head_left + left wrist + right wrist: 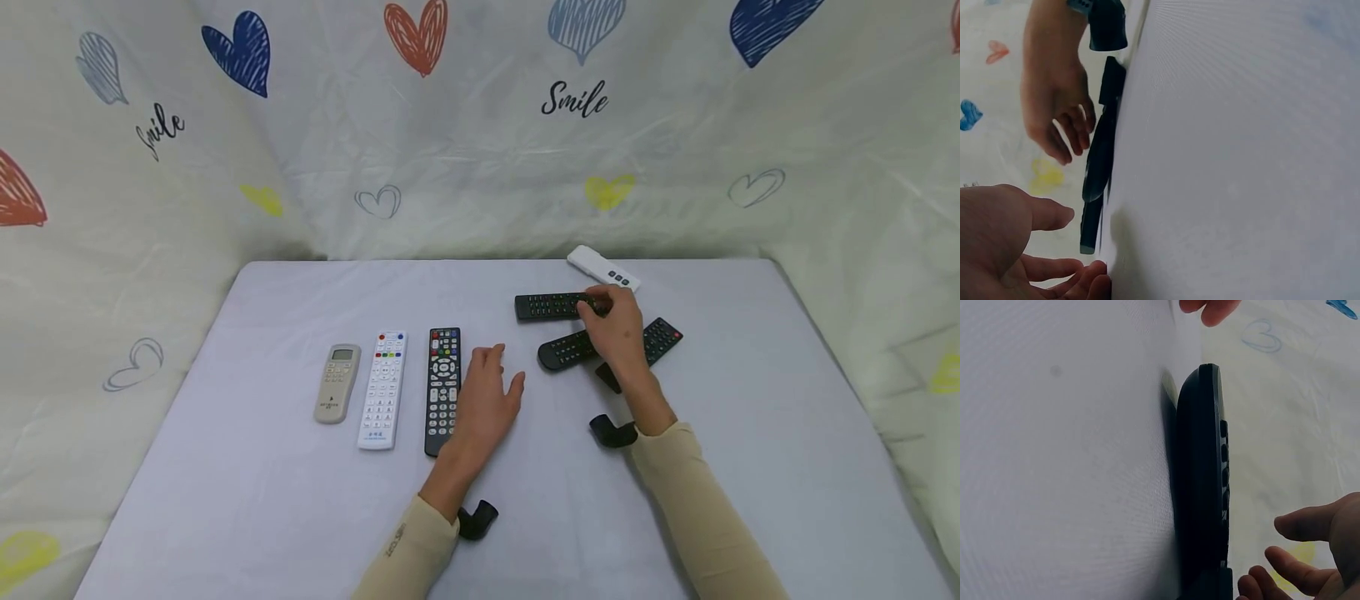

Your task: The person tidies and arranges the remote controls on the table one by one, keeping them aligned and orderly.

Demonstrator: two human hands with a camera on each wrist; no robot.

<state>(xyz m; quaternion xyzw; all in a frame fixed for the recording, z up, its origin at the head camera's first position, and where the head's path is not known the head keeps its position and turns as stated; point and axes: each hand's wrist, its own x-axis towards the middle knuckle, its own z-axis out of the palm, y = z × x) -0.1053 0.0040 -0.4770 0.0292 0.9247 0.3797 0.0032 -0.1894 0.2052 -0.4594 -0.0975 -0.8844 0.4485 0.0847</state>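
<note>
My left hand [486, 400], fingers relaxed and thumb apart, is beside a long black remote control [443, 375] and partly covers its right edge. The left wrist view shows no remote in that hand [1016, 250]. My right hand [618, 329] hovers at the right end of a black remote control [546, 307] near the back. Its thumb and fingers stand apart in the right wrist view, with nothing between them. Under that hand, a round-ended black remote control [564, 351] rests over another black remote control [663, 340] with a red button; the hand hides part of both.
Left of the long black remote are a white remote control [383, 392] and a short beige remote control [337, 383] with a small screen. A white remote control [602, 267] lies at the table's back edge. Behind the white-covered table [262, 500] hangs a heart-printed cloth [480, 150].
</note>
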